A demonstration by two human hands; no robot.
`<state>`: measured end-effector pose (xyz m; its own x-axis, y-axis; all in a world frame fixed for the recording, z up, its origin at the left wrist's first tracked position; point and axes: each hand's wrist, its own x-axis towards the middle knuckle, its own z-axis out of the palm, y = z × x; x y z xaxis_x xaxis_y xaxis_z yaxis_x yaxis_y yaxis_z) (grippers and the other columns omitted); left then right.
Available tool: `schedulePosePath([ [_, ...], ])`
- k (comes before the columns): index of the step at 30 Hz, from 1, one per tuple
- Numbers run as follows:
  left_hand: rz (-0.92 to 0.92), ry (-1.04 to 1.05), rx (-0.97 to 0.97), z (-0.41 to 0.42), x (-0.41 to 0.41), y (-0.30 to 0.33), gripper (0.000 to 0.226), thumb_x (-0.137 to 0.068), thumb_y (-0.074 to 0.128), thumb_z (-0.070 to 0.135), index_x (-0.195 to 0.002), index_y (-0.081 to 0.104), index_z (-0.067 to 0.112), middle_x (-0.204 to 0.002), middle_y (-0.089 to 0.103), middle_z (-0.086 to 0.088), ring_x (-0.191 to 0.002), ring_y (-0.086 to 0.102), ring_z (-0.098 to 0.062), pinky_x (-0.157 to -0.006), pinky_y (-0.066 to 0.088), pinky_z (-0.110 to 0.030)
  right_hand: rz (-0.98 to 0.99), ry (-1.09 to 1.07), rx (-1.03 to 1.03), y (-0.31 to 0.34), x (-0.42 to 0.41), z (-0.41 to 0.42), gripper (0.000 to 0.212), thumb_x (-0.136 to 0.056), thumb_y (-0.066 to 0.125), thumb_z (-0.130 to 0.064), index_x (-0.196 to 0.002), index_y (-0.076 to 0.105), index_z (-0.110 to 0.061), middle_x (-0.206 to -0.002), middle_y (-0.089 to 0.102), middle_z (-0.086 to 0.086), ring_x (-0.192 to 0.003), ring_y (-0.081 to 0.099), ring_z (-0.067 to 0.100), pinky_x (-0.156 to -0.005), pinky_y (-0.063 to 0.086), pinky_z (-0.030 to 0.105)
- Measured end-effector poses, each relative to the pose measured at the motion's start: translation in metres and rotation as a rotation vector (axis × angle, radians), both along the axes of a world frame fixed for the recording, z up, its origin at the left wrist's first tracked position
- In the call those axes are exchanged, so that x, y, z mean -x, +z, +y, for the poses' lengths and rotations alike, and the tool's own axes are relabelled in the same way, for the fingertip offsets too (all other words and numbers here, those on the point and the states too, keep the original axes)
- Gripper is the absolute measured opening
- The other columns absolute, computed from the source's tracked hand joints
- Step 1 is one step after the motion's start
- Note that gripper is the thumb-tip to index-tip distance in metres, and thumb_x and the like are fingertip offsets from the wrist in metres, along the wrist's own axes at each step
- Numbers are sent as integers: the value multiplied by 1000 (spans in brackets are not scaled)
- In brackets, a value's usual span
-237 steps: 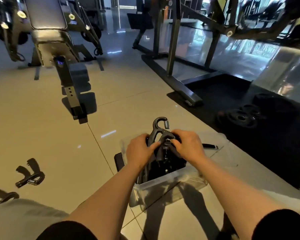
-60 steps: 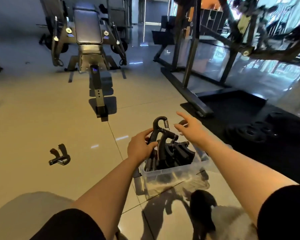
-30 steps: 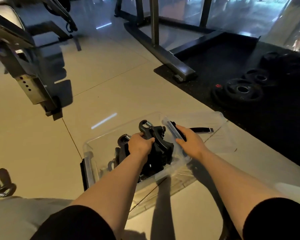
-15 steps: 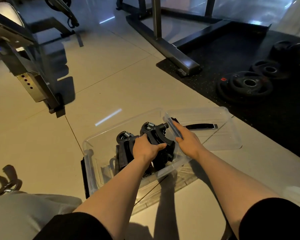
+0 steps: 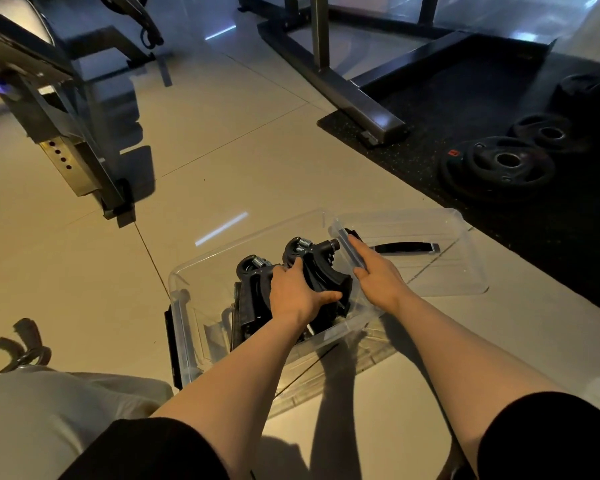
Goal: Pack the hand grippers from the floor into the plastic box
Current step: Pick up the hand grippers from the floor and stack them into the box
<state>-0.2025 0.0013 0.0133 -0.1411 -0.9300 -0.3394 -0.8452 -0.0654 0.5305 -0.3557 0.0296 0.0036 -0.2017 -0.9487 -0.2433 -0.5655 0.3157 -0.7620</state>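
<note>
the hand grippers (image 5: 291, 285) are black, with coil springs at their tops, and sit bunched inside the clear plastic box (image 5: 187, 327), toward its right half. the box rests on the tiled floor (image 5: 257, 161) directly ahead of the person. the left half of the box interior shows bare transparent plastic.

left hand (image 5: 297, 294): palm down on top of the bunched grippers, fingers curled over the black handles; the grip is clenched on the hand grippers.

right hand (image 5: 378, 275): laid along the right rim of the box, fingers extended and fairly straight, pressing on the rim edge; the grip is released, not wrapped around anything.

a clear lid (image 5: 430, 271) lies flat on the floor just to the right of the box, touching or overlapping its right side. a black latch strip (image 5: 406, 247) is visible through the lid.

one further hand gripper (image 5: 25, 351) lies on the floor at the left edge of the view, well apart from the box, beside the person's light-coloured trouser leg (image 5: 49, 417).

farther out: a weight bench frame (image 5: 66, 133) stands at upper left; a steel rack base (image 5: 354, 95) runs across the upper centre; black weight plates (image 5: 503, 164) lie on the dark rubber mat (image 5: 465, 98) at right.
</note>
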Motion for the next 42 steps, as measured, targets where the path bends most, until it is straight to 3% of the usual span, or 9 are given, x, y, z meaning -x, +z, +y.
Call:
schedulePosePath([
  [11,49,0,74,9,-9,1,88,-73,79,41,-144,38,11,-141,40,-14,-133,34,-28,-109,33,-38,-21,-31,-20,7,4,18,59,-98,43,-8,-147,26,-36,-145,42,6,-125,46,28,-99,40,36],
  [20,129,-51,185,30,-38,32,77,-72,79,41,-139,46,20,-128,43,-11,-116,49,-28,-105,42,-39,49,-9,77,34,-7,34,62,-96,54,-21,-148,24,-35,-150,36,0,-136,36,26,-107,34,39],
  [26,-107,-123,246,51,-133,95,78,-77,76,32,-145,37,22,-129,40,-9,-110,52,-26,-98,46,-37,-19,-10,164,78,-52,23,51,-96,54,-24,-144,38,-19,-142,47,11,-128,46,27,-102,37,33],
  [29,-167,32,304,69,-197,134,78,-75,78,34,-143,41,20,-126,45,-10,-105,56,-25,-93,49,-35,-83,65,204,100,-101,19,46,-95,55,-23,-139,47,-14,-134,54,14,-121,51,27,-98,39,32],
  [36,127,509,315,147,-333,159,68,-73,81,23,-134,51,14,-116,58,-14,-88,57,-21,-70,47,-27,-55,411,229,121,-247,45,42,-93,57,-33,-132,54,-18,-122,62,7,-109,58,23,-92,45,32],
  [42,46,753,234,236,-449,130,78,-72,82,24,-140,45,16,-129,52,-16,-100,56,-23,-84,49,-36,-33,669,203,110,-390,73,44,-91,60,-31,-132,53,-16,-124,61,10,-109,58,23,-94,47,34],
])
